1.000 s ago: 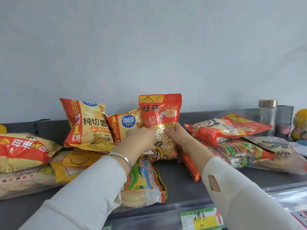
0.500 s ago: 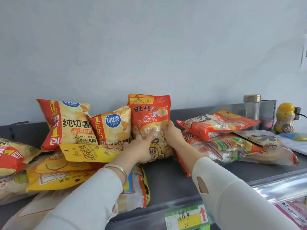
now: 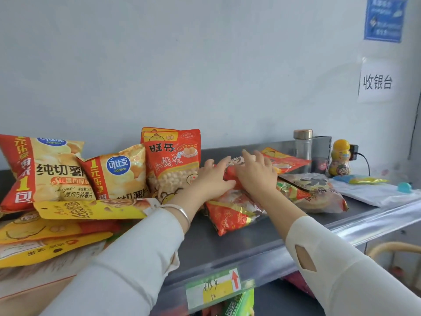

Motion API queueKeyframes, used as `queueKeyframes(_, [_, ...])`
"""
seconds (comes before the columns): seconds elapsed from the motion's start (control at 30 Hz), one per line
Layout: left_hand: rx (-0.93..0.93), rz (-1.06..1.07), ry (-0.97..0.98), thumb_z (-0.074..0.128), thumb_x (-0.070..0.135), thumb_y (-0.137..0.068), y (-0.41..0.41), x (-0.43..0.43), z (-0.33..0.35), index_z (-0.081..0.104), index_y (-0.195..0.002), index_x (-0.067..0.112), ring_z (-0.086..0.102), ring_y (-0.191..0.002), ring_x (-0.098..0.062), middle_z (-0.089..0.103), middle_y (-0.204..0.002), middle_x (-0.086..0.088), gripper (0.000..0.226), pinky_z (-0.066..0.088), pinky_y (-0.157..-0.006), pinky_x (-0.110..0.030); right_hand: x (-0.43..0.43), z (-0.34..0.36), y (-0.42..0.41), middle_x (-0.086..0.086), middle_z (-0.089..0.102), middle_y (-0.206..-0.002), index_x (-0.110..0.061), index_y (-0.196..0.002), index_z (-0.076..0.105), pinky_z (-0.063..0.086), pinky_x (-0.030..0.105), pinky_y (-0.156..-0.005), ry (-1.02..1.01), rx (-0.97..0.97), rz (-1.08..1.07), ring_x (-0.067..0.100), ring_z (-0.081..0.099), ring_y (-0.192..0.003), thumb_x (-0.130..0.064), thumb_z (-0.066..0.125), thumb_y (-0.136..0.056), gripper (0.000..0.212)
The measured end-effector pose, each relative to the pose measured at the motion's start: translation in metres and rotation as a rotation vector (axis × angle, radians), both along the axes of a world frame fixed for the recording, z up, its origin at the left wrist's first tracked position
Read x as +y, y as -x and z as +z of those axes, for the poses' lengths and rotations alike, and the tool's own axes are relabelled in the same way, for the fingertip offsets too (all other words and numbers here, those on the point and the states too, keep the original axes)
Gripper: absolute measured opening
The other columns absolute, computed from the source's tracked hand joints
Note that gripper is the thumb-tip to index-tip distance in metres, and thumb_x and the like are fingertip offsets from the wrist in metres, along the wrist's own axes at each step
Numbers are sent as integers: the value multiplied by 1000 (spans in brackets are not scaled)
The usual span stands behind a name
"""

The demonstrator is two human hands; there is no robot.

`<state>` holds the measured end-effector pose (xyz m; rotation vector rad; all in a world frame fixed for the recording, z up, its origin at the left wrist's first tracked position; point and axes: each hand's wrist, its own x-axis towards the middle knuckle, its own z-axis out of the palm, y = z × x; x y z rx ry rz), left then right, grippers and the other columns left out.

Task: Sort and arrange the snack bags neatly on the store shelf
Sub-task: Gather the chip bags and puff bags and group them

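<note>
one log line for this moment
left hand: touching flat red bag | right hand: on same bag | upright red bag: standing beside chip bag

Red snack bag (image 3: pixel 173 165) stands upright beside yellow chip bags (image 3: pixel 118 176); flat red bag (image 3: pixel 286 161) tops the right pile (image 3: pixel 316 195).

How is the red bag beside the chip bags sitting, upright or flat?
Upright: the red bag stands tall, top seal uppermost, print reading level, beside the chip bags.

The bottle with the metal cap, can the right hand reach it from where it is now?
Probably yes: the right hand rests on flat bags near the bottle, and nothing tall stands between.
</note>
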<state>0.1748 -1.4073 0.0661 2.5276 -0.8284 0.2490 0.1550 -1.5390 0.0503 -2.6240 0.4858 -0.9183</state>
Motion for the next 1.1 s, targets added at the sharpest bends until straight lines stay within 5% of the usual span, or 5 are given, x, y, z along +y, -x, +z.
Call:
queueKeyframes(0.33, [862,88,1131,68,12,-82,-8,-61,-1,24,-143,14,60,-101,-30,55,-126,-19,75,50,-93,-47,-29,3,18,17,21,-155,-21,-142,40,26,54,-110,-277,91,-3,43,21,-139,-36,40,-94,50])
queueKeyframes(0.5, [751,143,1063,63,12,-86,-8,-73,4,18,-146,13,62,-101,-36,51,-133,-20,75,54,-73,-43,-37,0,16,15,57,-124,-19,-121,55,45,50,-94,-263,168,54,41,51,-114,-43,32,-88,47])
queueKeyframes(0.63, [701,177,958,65,18,-87,-7,-75,2,-7,-149,30,40,-129,-33,23,-154,-11,96,41,-102,-46,-46,-2,24,11,65,-112,-18,-120,59,51,40,-86,-255,119,121,33,61,-98,-34,35,-94,38])
queueKeyframes(0.83, [605,104,1247,59,5,-90,12,-64,3,-7,-149,37,27,-139,-28,15,-157,-3,94,28,-108,-49,-55,4,28,14,37,-144,-17,-145,35,50,47,-93,-498,-118,84,36,55,-112,-35,53,-93,59])
queueKeyframes(1.1, [452,62,1395,67,20,-86,19,-42,20,-14,-145,44,30,-138,-28,13,-158,0,104,35,-106,-52,-27,20,25,18,64,-99,-14,-93,48,57,42,-83,-1368,-285,320,31,66,-93,-50,56,-90,37])
